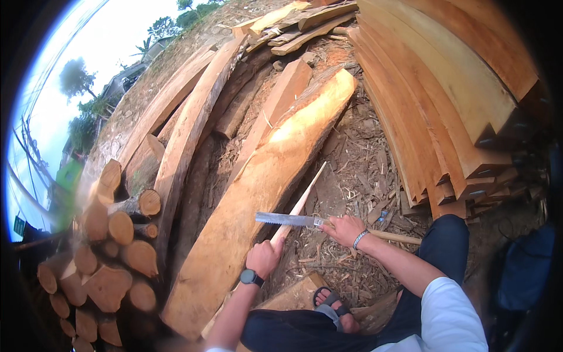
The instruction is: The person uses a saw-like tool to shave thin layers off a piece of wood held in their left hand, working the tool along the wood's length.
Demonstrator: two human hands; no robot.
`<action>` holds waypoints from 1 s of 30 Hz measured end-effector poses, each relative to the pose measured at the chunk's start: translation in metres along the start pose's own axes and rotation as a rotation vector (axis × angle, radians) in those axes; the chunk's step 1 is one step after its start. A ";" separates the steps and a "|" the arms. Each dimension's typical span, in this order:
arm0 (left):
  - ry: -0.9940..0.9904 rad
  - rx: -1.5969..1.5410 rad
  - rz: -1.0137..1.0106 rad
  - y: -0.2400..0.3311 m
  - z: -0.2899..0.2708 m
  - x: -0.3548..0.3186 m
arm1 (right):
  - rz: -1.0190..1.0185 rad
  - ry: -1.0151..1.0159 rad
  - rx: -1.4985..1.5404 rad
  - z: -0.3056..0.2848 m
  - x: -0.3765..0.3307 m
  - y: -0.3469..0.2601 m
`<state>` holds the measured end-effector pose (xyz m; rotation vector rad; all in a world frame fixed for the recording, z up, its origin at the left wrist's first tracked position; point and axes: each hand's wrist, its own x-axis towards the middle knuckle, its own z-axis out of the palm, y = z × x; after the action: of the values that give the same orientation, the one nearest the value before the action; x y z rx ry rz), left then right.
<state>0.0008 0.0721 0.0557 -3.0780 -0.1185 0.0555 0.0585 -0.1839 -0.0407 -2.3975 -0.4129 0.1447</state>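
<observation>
Left hand [264, 256]: closed around the thin wooden stick [300, 204], which leaned on the slab [258, 193]
Right hand [345, 230]: fist shut on the handsaw [286, 219], blade crossing the stick
Risk: blade could skip toward the left hand's fingers; the stick was unclamped

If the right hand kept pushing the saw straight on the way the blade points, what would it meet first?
Probably the thin wooden stick held by the left hand; the saw in the right hand already crosses it. Beyond lies the broad slab.
</observation>
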 end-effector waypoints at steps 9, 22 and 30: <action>-0.025 0.036 -0.028 -0.004 -0.004 -0.010 | 0.003 -0.043 -0.009 -0.007 0.003 0.004; -0.085 -0.012 -0.032 -0.002 -0.012 -0.010 | 0.174 0.060 0.082 -0.034 0.017 0.027; -0.145 -0.091 -0.017 -0.006 -0.009 -0.006 | -0.005 0.053 -0.061 -0.026 0.011 0.011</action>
<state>-0.0057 0.0769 0.0656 -3.1608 -0.1588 0.2802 0.0779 -0.2044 -0.0283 -2.4543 -0.4040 0.0663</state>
